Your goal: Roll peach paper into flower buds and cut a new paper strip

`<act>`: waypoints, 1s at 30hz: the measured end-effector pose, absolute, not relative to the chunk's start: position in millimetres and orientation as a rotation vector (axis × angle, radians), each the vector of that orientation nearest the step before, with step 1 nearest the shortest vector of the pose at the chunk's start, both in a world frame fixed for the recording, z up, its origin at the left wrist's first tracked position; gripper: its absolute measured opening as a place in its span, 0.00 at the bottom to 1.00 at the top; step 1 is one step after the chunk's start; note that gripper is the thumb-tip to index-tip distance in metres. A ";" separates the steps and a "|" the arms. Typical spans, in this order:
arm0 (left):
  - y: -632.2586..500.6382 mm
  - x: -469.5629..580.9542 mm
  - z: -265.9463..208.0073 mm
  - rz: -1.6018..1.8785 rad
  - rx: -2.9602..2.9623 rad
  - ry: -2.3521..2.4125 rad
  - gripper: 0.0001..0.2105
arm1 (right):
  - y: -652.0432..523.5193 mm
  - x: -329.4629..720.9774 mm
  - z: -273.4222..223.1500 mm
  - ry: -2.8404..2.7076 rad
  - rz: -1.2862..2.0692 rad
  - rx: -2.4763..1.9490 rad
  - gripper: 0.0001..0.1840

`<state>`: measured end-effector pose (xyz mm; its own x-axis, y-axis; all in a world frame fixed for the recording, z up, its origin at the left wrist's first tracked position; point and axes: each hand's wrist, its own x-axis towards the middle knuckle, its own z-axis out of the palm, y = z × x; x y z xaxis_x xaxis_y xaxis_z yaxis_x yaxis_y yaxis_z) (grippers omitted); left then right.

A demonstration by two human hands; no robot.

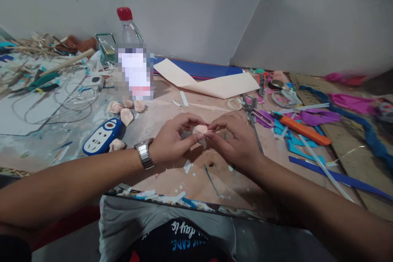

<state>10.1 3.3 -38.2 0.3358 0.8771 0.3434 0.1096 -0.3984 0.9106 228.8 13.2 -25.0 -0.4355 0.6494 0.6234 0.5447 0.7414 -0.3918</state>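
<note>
Over the middle of the table, my left hand (175,137) pinches a small pale peach paper rose (201,129) between thumb and fingers. My right hand (233,137) closes on the same rose from the other side, its thumb and fingertips against the petals. A pale piece hangs below the rose, partly hidden by my fingers. To the left of my left hand lie several similar peach paper flowers (126,117), close to a blue and white power strip (100,137). Behind my hands rests a folded cream paper strip (211,85).
A red-capped bottle (131,32) stands at the back left, behind a blurred upright screen (135,69). Green-handled pliers (44,82), a cable and thin sticks crowd the left. An orange utility knife (303,128), snips (258,112) and coloured scraps lie right. The table's front edge (172,204) is near me.
</note>
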 end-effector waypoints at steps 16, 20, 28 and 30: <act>6.0 8.3 -35.9 1.181 1.814 0.801 0.12 | 13.0 228.7 -25.2 -2.125 0.179 -0.882 0.06; 4.7 9.2 -36.4 1.111 1.740 0.788 0.13 | 12.7 228.9 -24.2 -2.160 0.174 -0.845 0.12; 3.5 10.2 -37.4 1.032 1.624 0.752 0.26 | 11.6 228.5 -24.4 -2.308 0.240 -0.757 0.22; 3.6 9.7 -36.2 0.999 1.643 0.743 0.26 | 10.8 228.3 -24.8 -2.341 0.297 -0.763 0.22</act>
